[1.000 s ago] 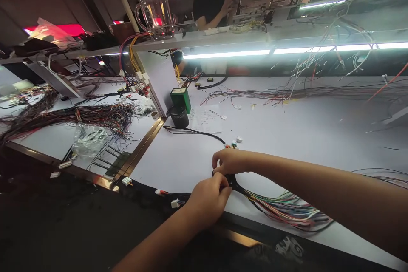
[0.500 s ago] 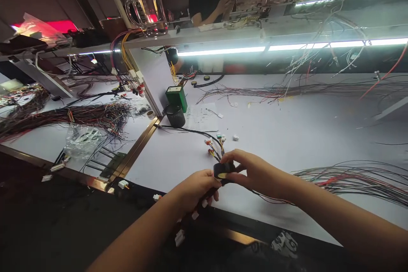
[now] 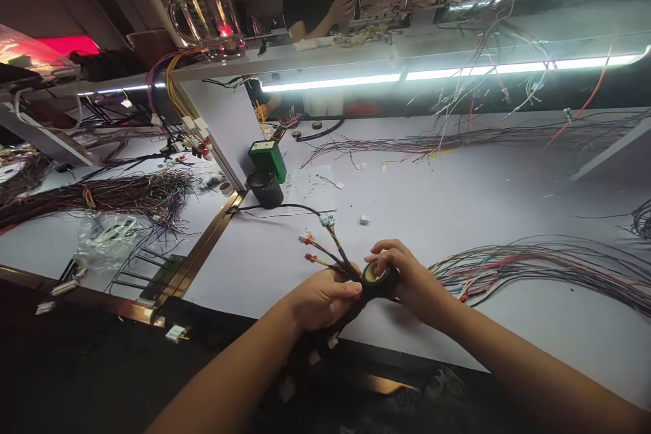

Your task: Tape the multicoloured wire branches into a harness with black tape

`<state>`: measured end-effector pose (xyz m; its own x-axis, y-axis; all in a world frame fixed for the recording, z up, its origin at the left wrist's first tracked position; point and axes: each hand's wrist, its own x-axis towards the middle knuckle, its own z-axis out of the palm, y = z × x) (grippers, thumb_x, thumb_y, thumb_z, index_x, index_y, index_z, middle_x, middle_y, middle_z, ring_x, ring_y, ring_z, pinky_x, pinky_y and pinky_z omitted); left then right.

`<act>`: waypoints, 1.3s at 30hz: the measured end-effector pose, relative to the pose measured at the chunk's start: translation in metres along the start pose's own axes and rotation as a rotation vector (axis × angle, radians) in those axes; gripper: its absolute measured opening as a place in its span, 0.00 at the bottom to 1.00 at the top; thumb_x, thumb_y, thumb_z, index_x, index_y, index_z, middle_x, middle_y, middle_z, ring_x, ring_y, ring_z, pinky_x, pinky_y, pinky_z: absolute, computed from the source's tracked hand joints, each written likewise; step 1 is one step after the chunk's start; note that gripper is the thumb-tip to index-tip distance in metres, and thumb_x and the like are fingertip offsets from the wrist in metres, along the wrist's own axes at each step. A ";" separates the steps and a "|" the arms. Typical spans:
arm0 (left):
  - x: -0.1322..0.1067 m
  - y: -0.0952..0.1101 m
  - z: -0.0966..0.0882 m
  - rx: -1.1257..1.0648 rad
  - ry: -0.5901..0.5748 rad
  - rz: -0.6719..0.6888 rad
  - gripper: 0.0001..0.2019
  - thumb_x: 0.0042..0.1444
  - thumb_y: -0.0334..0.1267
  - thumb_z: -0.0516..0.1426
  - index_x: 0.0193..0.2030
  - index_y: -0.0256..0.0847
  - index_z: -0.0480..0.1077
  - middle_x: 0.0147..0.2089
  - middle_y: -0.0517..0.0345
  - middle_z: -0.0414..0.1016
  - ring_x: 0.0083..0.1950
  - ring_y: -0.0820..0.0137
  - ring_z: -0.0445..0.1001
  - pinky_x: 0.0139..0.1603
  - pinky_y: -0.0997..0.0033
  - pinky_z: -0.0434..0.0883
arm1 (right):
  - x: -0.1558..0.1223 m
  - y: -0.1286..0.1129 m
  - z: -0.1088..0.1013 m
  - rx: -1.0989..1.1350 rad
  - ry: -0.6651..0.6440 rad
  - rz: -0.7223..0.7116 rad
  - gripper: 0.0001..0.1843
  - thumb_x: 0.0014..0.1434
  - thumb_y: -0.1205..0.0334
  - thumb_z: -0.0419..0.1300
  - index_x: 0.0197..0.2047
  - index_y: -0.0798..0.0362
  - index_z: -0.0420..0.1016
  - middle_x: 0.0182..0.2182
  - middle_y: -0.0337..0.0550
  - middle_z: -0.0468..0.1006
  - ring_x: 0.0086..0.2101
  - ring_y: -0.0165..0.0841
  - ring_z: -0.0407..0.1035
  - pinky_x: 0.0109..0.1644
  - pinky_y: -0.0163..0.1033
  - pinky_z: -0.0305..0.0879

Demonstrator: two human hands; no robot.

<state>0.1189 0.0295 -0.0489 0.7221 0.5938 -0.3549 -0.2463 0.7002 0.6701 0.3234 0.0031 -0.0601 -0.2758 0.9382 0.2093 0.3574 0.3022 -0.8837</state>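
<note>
My left hand (image 3: 325, 295) is closed around a wire harness (image 3: 342, 256). Several branches of it fan out beyond the fingers and end in small white, green and red connectors (image 3: 328, 220). In my right hand (image 3: 407, 278) is a roll of black tape (image 3: 384, 283), its pale core turned partly toward me and its edge close against the left fingertips. The rest of the harness hangs below my left hand past the table edge, with white connectors (image 3: 333, 340) on it. Whether a strip of tape runs from roll to harness I cannot make out.
A loose bundle of wires (image 3: 508, 271) lies to the right. Farther back stand a black mesh cup (image 3: 267, 190) and a green box (image 3: 272, 161). A white connector (image 3: 364, 220) lies on the table. A person (image 3: 315, 3) stands beyond the shelf.
The tape roll has swung to the right side of the harness and tilted to show its core. The harness branches now lean left. The whole view has shifted slightly.
</note>
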 end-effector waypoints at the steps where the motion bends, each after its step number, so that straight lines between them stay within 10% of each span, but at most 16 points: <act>1: -0.001 0.000 -0.001 0.073 0.000 -0.004 0.17 0.43 0.36 0.69 0.38 0.36 0.69 0.33 0.59 0.69 0.35 0.74 0.68 0.45 0.70 0.63 | 0.000 0.003 0.001 0.007 -0.005 0.077 0.09 0.54 0.72 0.54 0.36 0.49 0.62 0.42 0.43 0.70 0.41 0.34 0.68 0.45 0.41 0.65; 8: -0.007 0.003 0.000 0.902 0.130 0.228 0.10 0.49 0.41 0.65 0.37 0.41 0.74 0.46 0.55 0.68 0.51 0.64 0.66 0.57 0.63 0.61 | 0.020 -0.006 -0.006 -0.032 -0.424 0.360 0.22 0.50 0.72 0.52 0.49 0.50 0.63 0.34 0.36 0.74 0.31 0.29 0.67 0.32 0.32 0.62; 14: -0.007 0.016 0.000 1.341 -0.012 0.330 0.13 0.52 0.41 0.63 0.46 0.49 0.73 0.54 0.54 0.67 0.61 0.60 0.59 0.64 0.57 0.57 | 0.048 -0.016 0.004 -0.153 -0.610 0.365 0.13 0.43 0.71 0.62 0.35 0.50 0.76 0.32 0.37 0.76 0.33 0.34 0.68 0.36 0.36 0.61; 23: 0.000 0.015 0.000 1.252 -0.035 0.356 0.10 0.65 0.41 0.45 0.45 0.41 0.63 0.47 0.51 0.67 0.49 0.66 0.66 0.55 0.63 0.64 | 0.013 -0.021 -0.037 0.094 -0.533 0.364 0.29 0.61 0.60 0.55 0.65 0.47 0.54 0.36 0.39 0.78 0.35 0.32 0.71 0.38 0.35 0.64; 31: 0.018 0.049 0.001 0.972 -0.028 -0.162 0.14 0.55 0.47 0.57 0.40 0.38 0.72 0.31 0.61 0.66 0.34 0.70 0.63 0.35 0.71 0.59 | -0.003 -0.007 -0.023 -0.060 -0.457 0.288 0.24 0.59 0.63 0.56 0.58 0.44 0.61 0.37 0.36 0.77 0.37 0.33 0.69 0.41 0.37 0.61; 39: 0.019 0.040 0.007 0.638 0.122 -0.176 0.16 0.48 0.47 0.63 0.38 0.37 0.73 0.28 0.63 0.62 0.30 0.74 0.58 0.32 0.73 0.54 | -0.014 -0.012 -0.009 -0.135 -0.263 0.172 0.26 0.57 0.65 0.56 0.58 0.42 0.57 0.41 0.37 0.76 0.34 0.33 0.70 0.40 0.38 0.63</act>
<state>0.1275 0.0657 -0.0242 0.6288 0.5589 -0.5405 0.3257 0.4419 0.8358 0.3304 -0.0120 -0.0487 -0.4157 0.9068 -0.0694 0.5292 0.1791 -0.8294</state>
